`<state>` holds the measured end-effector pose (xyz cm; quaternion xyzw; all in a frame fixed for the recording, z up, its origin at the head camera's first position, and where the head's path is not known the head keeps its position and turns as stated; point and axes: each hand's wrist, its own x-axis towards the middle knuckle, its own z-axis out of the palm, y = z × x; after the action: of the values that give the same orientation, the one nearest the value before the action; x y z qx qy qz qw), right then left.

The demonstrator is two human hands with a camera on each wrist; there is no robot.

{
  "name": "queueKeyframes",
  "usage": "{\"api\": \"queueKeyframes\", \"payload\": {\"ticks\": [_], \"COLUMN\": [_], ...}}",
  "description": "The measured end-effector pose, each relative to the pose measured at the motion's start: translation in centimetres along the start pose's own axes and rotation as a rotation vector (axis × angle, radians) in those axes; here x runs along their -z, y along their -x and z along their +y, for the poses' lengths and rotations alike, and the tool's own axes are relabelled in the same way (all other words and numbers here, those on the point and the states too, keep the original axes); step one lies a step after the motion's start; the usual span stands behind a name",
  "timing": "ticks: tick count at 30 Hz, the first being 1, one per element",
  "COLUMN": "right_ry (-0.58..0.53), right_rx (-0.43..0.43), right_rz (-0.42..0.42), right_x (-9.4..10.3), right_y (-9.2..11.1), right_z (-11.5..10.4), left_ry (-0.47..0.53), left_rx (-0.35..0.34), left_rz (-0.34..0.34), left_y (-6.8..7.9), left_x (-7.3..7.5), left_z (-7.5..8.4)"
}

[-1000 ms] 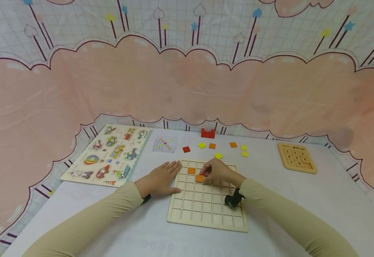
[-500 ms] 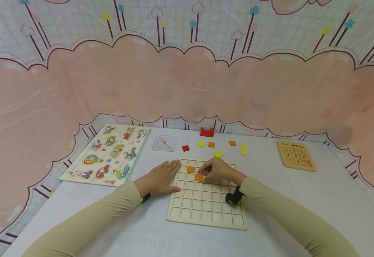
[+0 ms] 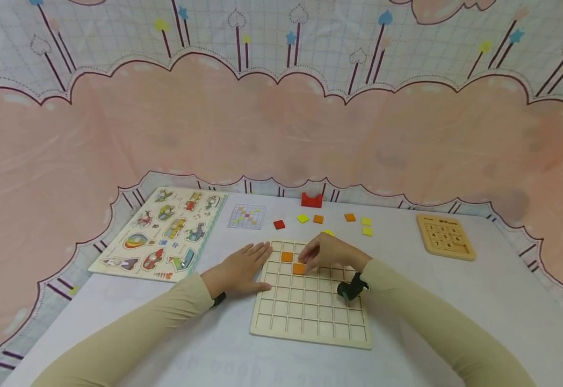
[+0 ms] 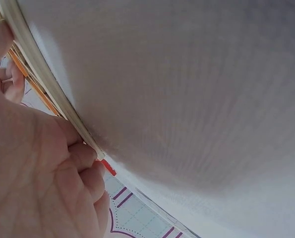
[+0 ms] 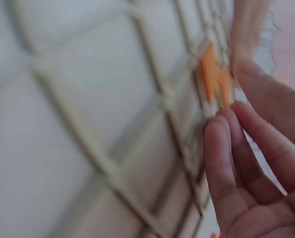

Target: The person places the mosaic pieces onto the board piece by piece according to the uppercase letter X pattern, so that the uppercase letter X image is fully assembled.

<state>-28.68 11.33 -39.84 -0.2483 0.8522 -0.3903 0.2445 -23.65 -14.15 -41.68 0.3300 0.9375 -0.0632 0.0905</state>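
A pale wooden grid board (image 3: pixel 310 326) lies on the table, with two orange tiles, one (image 3: pixel 287 257) and a second (image 3: pixel 298 269) diagonally below it, in its cells. My left hand (image 3: pixel 240 271) rests along the board's left edge, fingers stretched out; the left wrist view shows the fingers (image 4: pixel 90 171) against the board's side (image 4: pixel 55 94). My right hand (image 3: pixel 329 252) is over the upper part of the board, fingertips at the right edge of the lower orange tile. From the right wrist, thumb and fingers (image 5: pixel 219 153) are apart beside the orange tile (image 5: pixel 209 74), with nothing visible between them.
Behind the board lie a red tile (image 3: pixel 279 224), several yellow and orange tiles (image 3: pixel 349 217), a pattern card (image 3: pixel 246 216) and a red notched piece (image 3: pixel 312 200). A picture puzzle board (image 3: pixel 165 231) is at left, a wooden number puzzle (image 3: pixel 446 237) at right.
My right hand has lifted slightly and shifted a little away from me, now covering more of the yellow tile behind it. My left hand and both orange tiles on the board stay in place.
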Motion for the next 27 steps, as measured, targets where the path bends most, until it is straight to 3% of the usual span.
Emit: {"api": "queueKeyframes", "payload": {"ticks": [4, 11, 17, 27], "right_ry": [-0.027, -0.02, -0.003, 0.048], "right_rx": [-0.008, 0.033, 0.066, 0.015], "right_rz": [-0.02, 0.051, 0.101, 0.148], "right_x": [1.8, 4.0, 3.9, 3.3], "right_y": [-1.1, -3.9, -6.6, -10.1], "right_z": [-0.3, -1.4, -1.7, -1.5], "left_ry": [0.005, 0.004, 0.03, 0.03], "left_rx": [0.0, -0.005, -0.006, -0.007], "left_rz": [0.001, 0.014, 0.011, 0.026], "left_y": [0.0, 0.0, 0.3, 0.4], "left_x": [-0.1, -0.1, 0.0, 0.3], "left_z": [0.0, -0.2, -0.1, 0.2]}}
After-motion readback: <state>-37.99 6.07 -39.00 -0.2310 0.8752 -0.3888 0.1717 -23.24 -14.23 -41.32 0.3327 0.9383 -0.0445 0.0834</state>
